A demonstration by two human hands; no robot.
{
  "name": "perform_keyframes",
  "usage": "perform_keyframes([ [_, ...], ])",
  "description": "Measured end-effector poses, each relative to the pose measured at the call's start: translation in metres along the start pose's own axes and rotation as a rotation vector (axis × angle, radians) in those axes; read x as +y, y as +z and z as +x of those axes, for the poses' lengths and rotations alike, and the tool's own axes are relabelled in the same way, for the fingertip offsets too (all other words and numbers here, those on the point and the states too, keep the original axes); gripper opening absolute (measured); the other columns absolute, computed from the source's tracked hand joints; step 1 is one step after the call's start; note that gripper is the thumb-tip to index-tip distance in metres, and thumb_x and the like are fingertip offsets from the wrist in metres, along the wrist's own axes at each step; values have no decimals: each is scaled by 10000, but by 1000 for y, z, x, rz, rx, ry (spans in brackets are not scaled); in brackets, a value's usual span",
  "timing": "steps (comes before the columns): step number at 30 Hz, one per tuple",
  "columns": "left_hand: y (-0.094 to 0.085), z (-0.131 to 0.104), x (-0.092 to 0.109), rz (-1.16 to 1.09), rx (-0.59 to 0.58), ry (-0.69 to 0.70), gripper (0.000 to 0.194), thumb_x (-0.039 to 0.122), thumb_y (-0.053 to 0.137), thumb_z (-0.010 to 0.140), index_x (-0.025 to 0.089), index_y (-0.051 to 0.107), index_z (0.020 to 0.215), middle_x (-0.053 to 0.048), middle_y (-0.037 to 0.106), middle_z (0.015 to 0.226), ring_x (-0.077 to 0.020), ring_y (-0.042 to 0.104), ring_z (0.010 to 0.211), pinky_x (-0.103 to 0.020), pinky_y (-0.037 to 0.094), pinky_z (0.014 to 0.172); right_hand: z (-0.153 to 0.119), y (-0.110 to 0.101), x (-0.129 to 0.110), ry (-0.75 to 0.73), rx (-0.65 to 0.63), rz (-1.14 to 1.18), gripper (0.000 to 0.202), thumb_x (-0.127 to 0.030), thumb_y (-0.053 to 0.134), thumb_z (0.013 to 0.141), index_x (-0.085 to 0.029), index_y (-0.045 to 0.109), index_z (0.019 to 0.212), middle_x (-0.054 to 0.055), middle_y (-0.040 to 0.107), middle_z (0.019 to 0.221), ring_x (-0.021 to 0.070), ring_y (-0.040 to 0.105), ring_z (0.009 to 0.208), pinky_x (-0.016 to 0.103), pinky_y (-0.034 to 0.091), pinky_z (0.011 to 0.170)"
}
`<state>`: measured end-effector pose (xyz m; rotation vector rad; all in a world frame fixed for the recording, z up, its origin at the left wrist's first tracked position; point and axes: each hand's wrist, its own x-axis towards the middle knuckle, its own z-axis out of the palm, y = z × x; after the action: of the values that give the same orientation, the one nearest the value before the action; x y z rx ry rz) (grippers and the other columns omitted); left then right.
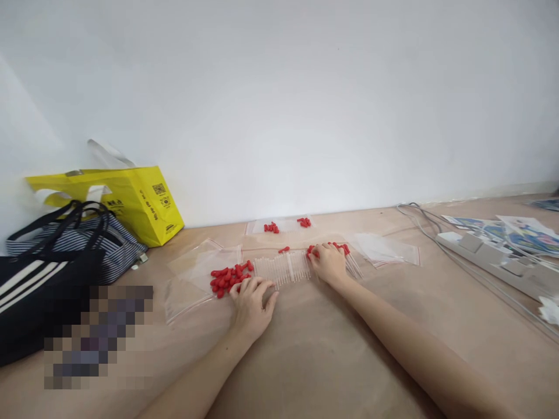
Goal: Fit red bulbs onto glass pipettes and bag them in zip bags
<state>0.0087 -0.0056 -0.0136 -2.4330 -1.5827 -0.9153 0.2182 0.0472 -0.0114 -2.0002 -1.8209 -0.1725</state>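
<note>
My left hand (pixel 252 308) is open over the tabletop, thumb apart, its fingertips at the near edge of a heap of small red knobbed pieces (pixel 227 278). A row of thin pale sticks (pixel 279 270) lies side by side between my hands. At the row's right end, my right hand (pixel 328 263) has its fingers curled down onto red pieces; what they grip is hidden. Red ends (pixel 346 249) and pale sticks (pixel 354 266) fan out beside that hand. One loose red piece (pixel 284 249) lies just behind the row.
Clear plastic bags (pixel 192 291) lie left, another (pixel 388 249) right. Two red clusters (pixel 271 227) rest on a bag by the wall. A yellow bag (pixel 161 203) and striped bag (pixel 126 250) stand left. A power strip (pixel 493 262), cables and printed sheets (pixel 524 233) lie right.
</note>
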Motion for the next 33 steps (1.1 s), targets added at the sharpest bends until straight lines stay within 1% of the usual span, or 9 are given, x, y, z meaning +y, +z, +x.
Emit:
perform_keyframes([
  [5, 0, 0, -8, 60, 15, -60, 88, 268, 531, 751, 243, 615, 740, -28, 615, 847, -227, 505, 881, -428, 259, 798, 17, 2, -16, -68, -71, -8, 229, -260, 407, 806, -235, 628, 859, 48, 626, 938, 189, 500, 917, 335, 230, 801],
  [10, -2, 11, -11, 131, 3, -79, 142, 307, 525, 764, 212, 597, 687, -37, 603, 861, -222, 492, 892, -432, 256, 830, 14, 3, -22, -30, -114, -52, 242, -246, 413, 789, -165, 635, 839, 117, 626, 921, 237, 500, 923, 379, 237, 784],
  [14, 6, 50, -15, 178, -95, -67, 146, 251, 460, 815, 230, 603, 835, -45, 600, 965, -246, 476, 972, -469, 262, 854, 5, -3, -21, -18, -146, -71, 234, -262, 440, 767, -147, 633, 833, 129, 628, 916, 250, 506, 923, 386, 248, 780],
  [17, 24, 88, -17, 170, -191, -32, 167, 236, 481, 818, 250, 596, 939, -42, 603, 1004, -248, 491, 987, -474, 314, 853, 2, -8, -22, -10, -172, -77, 238, -281, 458, 750, -141, 642, 807, 132, 634, 897, 252, 517, 910, 386, 258, 777],
  [20, 44, 119, -17, 167, -289, -35, 224, 273, 488, 839, 188, 542, 1039, -64, 552, 1074, -220, 512, 981, -435, 413, 821, 2, -10, -24, 12, -203, -83, 235, -282, 477, 733, -133, 648, 792, 141, 640, 864, 254, 534, 885, 389, 266, 767],
  [22, 55, 133, -15, 165, -355, -44, 280, 287, 482, 849, 151, 492, 1094, -76, 522, 1097, -186, 542, 925, -387, 466, 773, 4, -10, -25, 30, -219, -86, 225, -265, 479, 727, -134, 649, 795, 144, 643, 852, 256, 544, 876, 394, 268, 763],
  [26, 64, 146, -12, 149, -447, -75, 276, 286, 478, 851, 153, 492, 1093, -75, 522, 1096, -181, 545, 916, -380, 470, 768, 7, -8, -27, 58, -231, -85, 213, -254, 490, 709, -142, 651, 790, 142, 644, 849, 259, 556, 861, 404, 264, 768],
  [30, 65, 150, -9, 105, -434, -96, 281, 286, 481, 849, 150, 489, 1096, -75, 522, 1094, -183, 546, 916, -381, 471, 766, 9, -3, -29, 72, -222, -79, 224, -274, 493, 708, -140, 654, 785, 144, 644, 824, 256, 561, 840, 406, 262, 775],
  [33, 61, 149, -6, 43, -336, -103, 294, 293, 490, 844, 146, 487, 1099, -76, 520, 1096, -186, 546, 915, -387, 472, 762, 9, -3, -29, 62, -208, -68, 216, -258, 483, 714, -135, 654, 764, 146, 643, 820, 253, 556, 832, 405, 268, 773],
])
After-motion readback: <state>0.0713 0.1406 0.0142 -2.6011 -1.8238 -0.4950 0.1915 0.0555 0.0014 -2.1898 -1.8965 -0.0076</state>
